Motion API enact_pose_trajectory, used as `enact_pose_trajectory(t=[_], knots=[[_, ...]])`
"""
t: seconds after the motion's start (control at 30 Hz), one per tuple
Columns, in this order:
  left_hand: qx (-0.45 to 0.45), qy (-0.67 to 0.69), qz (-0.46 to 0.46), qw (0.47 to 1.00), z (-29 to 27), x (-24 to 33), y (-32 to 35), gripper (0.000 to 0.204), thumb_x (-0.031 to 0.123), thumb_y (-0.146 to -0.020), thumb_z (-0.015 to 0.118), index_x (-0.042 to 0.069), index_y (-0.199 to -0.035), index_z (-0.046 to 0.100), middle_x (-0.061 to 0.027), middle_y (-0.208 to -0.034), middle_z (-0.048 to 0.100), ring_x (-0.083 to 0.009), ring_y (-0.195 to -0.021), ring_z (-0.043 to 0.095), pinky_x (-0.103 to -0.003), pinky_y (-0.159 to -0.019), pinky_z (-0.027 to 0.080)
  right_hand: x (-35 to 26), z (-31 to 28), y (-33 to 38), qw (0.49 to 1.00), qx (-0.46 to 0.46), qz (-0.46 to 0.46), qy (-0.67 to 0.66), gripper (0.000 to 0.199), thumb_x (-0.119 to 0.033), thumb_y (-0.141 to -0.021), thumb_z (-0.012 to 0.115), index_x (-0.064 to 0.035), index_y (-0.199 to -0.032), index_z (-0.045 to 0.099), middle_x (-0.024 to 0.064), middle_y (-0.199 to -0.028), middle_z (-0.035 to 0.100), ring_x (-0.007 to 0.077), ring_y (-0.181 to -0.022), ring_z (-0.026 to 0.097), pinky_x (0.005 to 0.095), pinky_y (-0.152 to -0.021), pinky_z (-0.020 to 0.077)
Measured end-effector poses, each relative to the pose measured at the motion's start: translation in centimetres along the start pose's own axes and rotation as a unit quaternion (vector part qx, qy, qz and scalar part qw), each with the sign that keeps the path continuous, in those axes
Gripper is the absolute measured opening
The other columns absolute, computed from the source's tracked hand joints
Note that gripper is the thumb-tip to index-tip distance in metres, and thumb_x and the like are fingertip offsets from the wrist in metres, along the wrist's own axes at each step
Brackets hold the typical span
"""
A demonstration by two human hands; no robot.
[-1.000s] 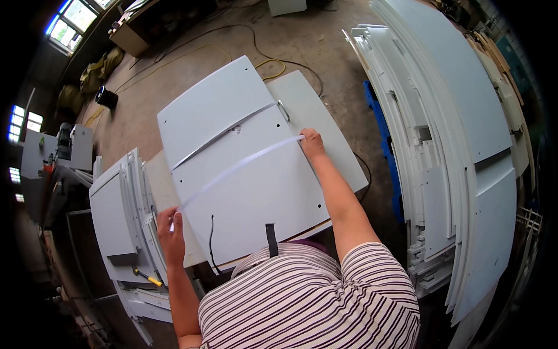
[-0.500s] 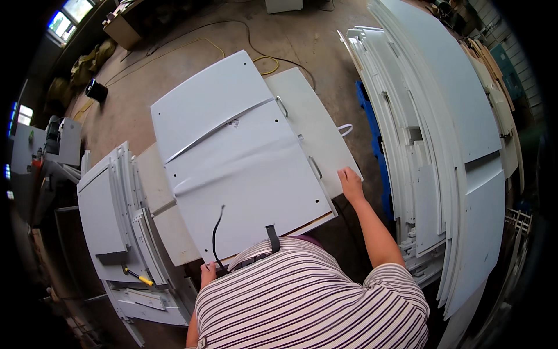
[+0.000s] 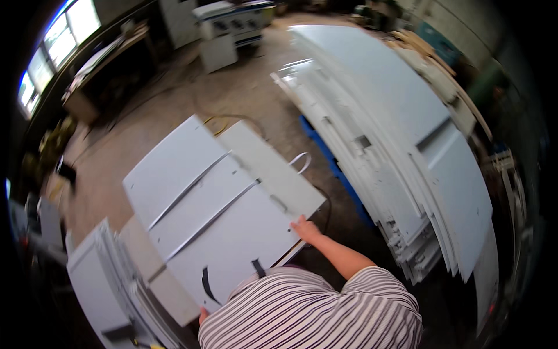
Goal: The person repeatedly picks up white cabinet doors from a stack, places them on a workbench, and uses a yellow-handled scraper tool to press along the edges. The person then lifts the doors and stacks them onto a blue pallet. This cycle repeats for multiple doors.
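A large white panel lies in front of me, with small dark holes and two raised, shiny strips running across it. A pale board lies beneath and sticks out on both sides. My right hand is closed on the panel's near right edge. At the near left corner, only a small part of my left hand shows; its fingers are mostly hidden. Two black straps hang from my waist over the panel's near part. A white loop stands out from the board's right side.
Tall stacked white panels rest on a blue pallet at right. More white panels stand at near left. A cable lies on the floor. A desk and a cabinet stand at the back.
The view has swung, moving the panels lower and leftward in it. My right hand has shifted from the pale board's corner to the white panel's edge. The nearer crease now shows as a shiny strip.
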State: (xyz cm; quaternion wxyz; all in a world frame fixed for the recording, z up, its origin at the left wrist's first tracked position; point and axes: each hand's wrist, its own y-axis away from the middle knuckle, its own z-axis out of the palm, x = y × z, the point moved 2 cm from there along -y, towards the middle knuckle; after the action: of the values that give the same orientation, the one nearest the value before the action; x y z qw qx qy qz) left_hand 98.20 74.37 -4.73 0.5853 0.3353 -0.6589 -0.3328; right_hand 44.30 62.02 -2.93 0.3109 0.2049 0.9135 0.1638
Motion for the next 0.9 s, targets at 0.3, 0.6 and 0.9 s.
enact_pose_trajectory(t=[0.3, 0.6, 0.9], knots=[[-0.006, 0.072, 0.048, 0.996, 8.8, 9.1, -1.2, 0.07, 0.06, -0.095, 0.031, -0.002, -0.123, 0.047, -0.0223, -0.117, 0.057, -0.036, -0.109, 0.055, -0.042, -0.091, 0.043, -1.4, -1.2, 0.3, 0.998, -0.048, 0.024, -0.031, 0.061, -0.053, -0.094, 0.037, 0.0024, -0.121, 0.034, 0.0358, -0.103, 0.057, 0.0492, -0.099, 0.056, 0.0523, -0.086, 0.0441], [-0.053, 0.106, 0.06, 0.991, 14.3, 12.5, -2.0, 0.071, 0.06, -0.094, 0.03, -0.002, -0.124, 0.046, -0.0216, -0.119, 0.057, -0.0354, -0.11, 0.054, -0.041, -0.092, 0.043, -1.2, -0.2, -0.3, 0.998, -0.034, 0.02, -0.042, 0.067, -0.052, -0.094, 0.036, 0.0076, -0.125, 0.03, 0.0376, -0.104, 0.056, 0.049, -0.099, 0.056, 0.0521, -0.086, 0.0438], [-0.094, 0.092, 0.048, 0.99, 20.1, 14.2, -2.3, 0.072, 0.061, -0.094, 0.03, -0.001, -0.126, 0.046, -0.0209, -0.121, 0.056, -0.0348, -0.112, 0.053, -0.041, -0.093, 0.042, -0.5, 0.2, -0.4, 0.995, -0.022, 0.021, -0.099, 0.063, -0.051, -0.093, 0.041, 0.0059, -0.121, 0.033, 0.036, -0.099, 0.058, 0.0485, -0.095, 0.058, 0.0521, -0.084, 0.0448]])
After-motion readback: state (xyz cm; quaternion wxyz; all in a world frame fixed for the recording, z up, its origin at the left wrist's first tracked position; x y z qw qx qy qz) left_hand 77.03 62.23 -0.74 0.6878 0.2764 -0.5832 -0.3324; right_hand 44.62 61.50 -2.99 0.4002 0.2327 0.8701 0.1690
